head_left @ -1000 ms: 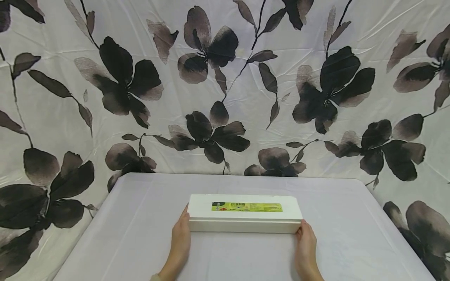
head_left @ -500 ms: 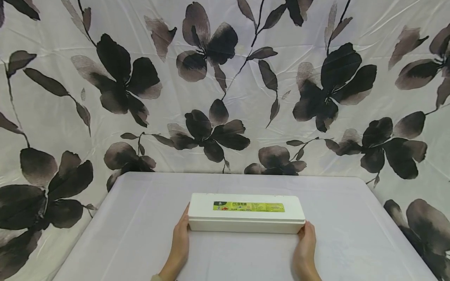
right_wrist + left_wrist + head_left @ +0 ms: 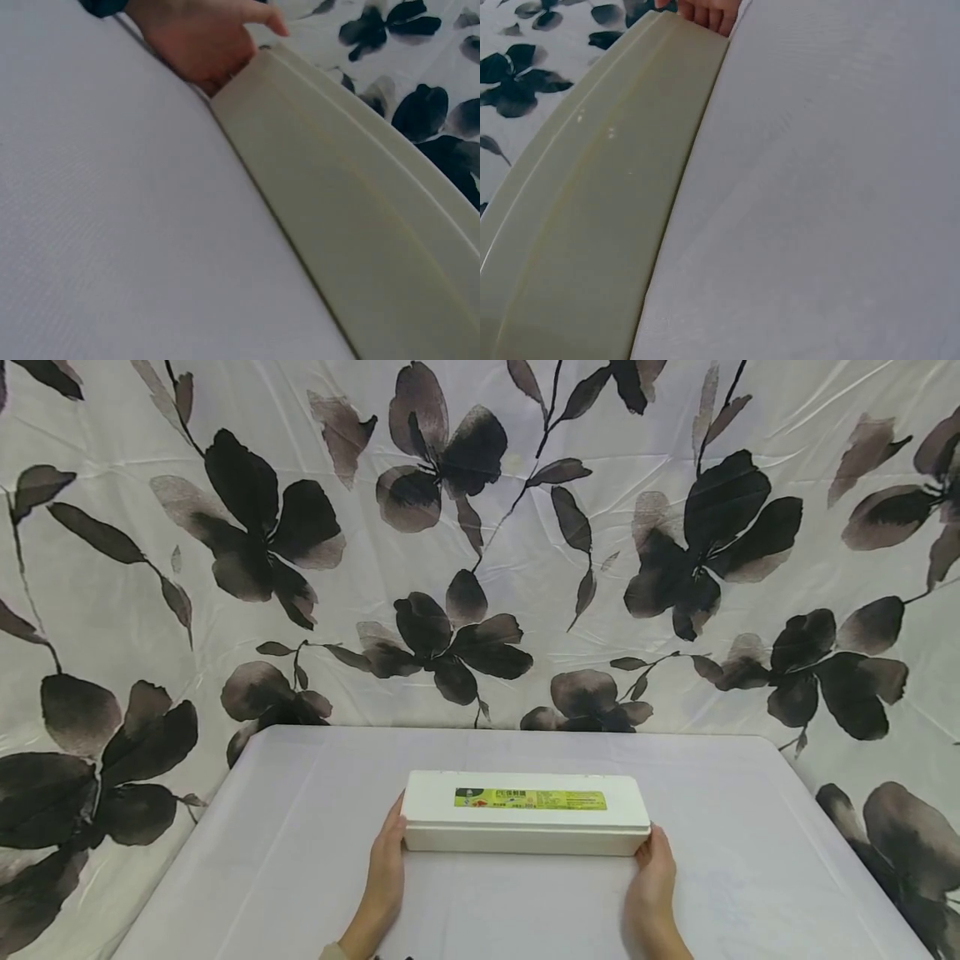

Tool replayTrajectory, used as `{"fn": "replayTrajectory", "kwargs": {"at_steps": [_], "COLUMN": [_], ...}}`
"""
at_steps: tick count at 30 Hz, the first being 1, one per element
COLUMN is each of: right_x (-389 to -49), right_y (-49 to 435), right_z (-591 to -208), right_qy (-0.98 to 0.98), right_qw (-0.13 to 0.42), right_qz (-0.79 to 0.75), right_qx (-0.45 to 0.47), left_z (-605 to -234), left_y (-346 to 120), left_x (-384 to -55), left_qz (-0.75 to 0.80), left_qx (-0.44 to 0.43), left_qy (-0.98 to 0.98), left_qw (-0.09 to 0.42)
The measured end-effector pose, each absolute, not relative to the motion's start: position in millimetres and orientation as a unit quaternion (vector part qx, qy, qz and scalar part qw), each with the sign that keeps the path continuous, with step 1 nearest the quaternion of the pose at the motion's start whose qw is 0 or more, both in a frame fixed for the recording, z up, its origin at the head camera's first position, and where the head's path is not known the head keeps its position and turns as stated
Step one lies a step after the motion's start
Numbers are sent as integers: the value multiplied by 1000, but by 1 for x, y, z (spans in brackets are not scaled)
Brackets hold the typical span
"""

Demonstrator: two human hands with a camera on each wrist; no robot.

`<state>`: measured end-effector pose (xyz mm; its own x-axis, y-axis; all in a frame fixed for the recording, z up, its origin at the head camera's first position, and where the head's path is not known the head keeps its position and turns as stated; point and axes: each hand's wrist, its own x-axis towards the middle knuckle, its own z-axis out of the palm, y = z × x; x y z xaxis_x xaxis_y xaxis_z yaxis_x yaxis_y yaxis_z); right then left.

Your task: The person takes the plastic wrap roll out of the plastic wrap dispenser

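Observation:
A long white cling film box (image 3: 527,841) with a yellow-green label on its lid lies crosswise on the table. At its left end, my left hand (image 3: 385,864) holds it; the right wrist view shows this hand (image 3: 199,37) with the thumb stretched out and the fingers bent in at the box's end. My right hand (image 3: 651,889) grips the opposite end, its thumb by the front corner. Several curled fingers of that hand (image 3: 709,15) show past the far end of the box (image 3: 607,187) in the left wrist view. The lid is down, and the inside is hidden.
A white cloth (image 3: 300,827) covers the table, whose far edge runs behind the box. Behind it hangs a pale curtain (image 3: 570,635) printed with dark flowers. A sleeve cuff (image 3: 332,951) shows at the left forearm.
The box has shifted slightly to the right between both hands since a second ago, with little change in the last half second. Both hands stay at its ends.

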<state>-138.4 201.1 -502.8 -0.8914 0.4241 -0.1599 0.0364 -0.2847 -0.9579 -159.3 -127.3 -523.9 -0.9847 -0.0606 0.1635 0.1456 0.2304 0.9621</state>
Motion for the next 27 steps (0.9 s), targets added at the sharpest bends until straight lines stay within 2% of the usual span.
{"fn": "replayTrajectory", "kwargs": {"at_steps": [4, 10, 15, 20, 27], "right_x": [-141, -145, -150, -160, -180], "right_y": [204, 205, 197, 187, 170], "right_z": [-492, -472, -453, -438, -420], "right_qy": [-570, -616, -672, -728, -812], "right_qw": [129, 204, 234, 240, 210], "right_qz": [791, 746, 694, 639, 541], "right_qx": [-183, -152, -109, -59, 69], "left_z": [-521, -516, -518, -521, -530], "left_y": [-132, -135, -140, -149, -156], "left_x": [-165, -176, -190, -202, -205], "left_qz": [-615, -627, -631, -640, -636], "left_qx": [-40, -33, -61, -128, -149], "left_qy": [-785, -778, -773, -756, -756], "left_qw": [60, 16, 30, 49, 31]}}
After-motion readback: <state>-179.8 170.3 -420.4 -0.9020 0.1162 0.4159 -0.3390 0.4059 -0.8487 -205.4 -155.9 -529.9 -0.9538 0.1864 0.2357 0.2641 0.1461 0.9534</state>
